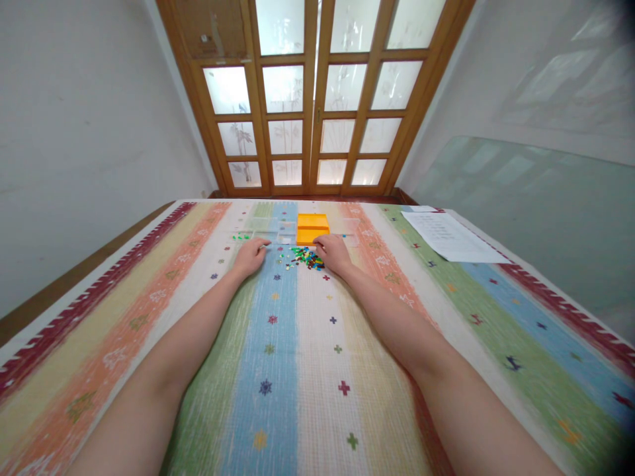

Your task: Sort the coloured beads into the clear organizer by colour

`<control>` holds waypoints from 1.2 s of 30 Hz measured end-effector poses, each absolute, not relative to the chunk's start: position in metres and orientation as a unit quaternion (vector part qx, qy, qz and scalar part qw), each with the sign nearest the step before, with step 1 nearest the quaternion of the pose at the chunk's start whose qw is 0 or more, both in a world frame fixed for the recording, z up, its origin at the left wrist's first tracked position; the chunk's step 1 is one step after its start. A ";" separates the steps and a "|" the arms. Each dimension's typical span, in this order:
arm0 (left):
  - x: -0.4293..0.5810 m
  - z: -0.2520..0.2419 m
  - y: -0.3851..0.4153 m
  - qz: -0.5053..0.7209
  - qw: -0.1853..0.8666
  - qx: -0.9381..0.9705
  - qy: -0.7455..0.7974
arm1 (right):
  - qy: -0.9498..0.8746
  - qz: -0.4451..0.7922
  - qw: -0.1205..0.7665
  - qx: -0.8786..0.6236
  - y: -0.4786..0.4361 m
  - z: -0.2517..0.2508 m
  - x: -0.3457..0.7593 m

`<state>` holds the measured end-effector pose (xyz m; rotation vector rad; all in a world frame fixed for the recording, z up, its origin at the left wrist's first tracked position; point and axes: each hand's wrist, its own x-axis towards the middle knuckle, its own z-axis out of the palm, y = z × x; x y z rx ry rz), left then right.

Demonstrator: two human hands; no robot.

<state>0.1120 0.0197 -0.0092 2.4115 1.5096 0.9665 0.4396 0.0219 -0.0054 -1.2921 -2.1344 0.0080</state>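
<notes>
Flanking orange box (311, 229); pieces (308, 257) nearside.
Left hand (251, 255), right hand (333, 252): fingers curled, hold unclear; stray knuckle could scatter pieces.

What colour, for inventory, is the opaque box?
Yellow-orange box, best seen in the head view.

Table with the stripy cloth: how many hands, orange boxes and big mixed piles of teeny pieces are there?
Left hand and right hand: 2
Orange box: 1
Mixed pile: 1
Total: 4
The pile's pieces are too small to count singly.
</notes>
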 end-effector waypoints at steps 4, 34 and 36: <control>0.131 -0.005 0.008 0.246 0.047 0.879 0.407 | -0.810 0.009 0.322 -0.489 0.024 -0.009 0.440; 0.118 -0.008 0.017 0.347 0.056 0.818 0.455 | -0.806 0.020 0.319 -0.499 0.027 -0.009 0.441; 0.109 -0.010 0.023 0.383 0.070 0.785 0.481 | -0.805 0.021 0.320 -0.499 0.026 -0.008 0.441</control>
